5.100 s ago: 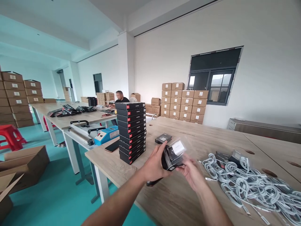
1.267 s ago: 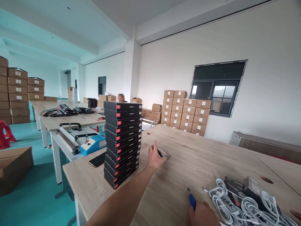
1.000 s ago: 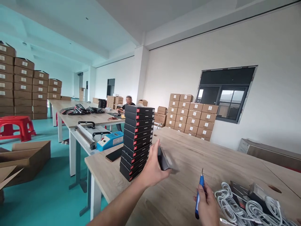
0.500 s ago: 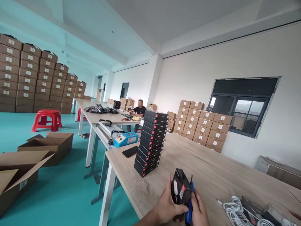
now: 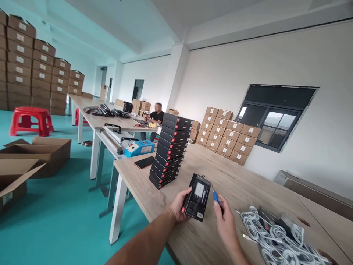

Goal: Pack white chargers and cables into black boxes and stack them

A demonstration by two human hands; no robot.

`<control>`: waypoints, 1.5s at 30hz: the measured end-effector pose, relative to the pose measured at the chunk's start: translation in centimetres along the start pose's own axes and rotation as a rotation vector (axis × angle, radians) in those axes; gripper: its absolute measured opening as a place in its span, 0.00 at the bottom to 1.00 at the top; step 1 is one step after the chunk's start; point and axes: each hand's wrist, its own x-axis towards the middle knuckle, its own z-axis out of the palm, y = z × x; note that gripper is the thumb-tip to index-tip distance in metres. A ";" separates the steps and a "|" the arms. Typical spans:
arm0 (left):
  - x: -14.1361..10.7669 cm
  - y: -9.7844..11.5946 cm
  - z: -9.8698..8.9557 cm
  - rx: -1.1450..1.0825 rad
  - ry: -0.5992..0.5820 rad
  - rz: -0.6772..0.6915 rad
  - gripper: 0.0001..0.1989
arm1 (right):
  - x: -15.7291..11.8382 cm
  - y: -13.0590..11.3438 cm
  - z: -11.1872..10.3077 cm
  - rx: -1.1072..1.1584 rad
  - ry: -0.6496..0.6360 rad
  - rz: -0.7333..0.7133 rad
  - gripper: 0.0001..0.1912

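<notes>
A black box with a clear window is in my left hand, whose fingers wrap its left side and lower edge. White contents show through the window. My right hand is closed on a blue tool with a thin tip, just right of the box. Behind them a tall stack of black boxes stands on the wooden table. A dark phone lies left of the stack. Coiled white cables are heaped at the lower right.
A blue machine adjoins the table's left end. Beyond it, a person sits at another table. Open cartons and a red stool stand on the floor at left. Stacked cartons line the wall.
The box has turned so its window side faces me. My right hand, with the blue tool, has moved away from the box. The camera view has shifted right and down.
</notes>
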 end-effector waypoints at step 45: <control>-0.5 -0.1 0.4 -0.024 -0.093 -0.016 0.32 | -2.3 -2.8 -1.8 -0.334 -0.135 -0.357 0.15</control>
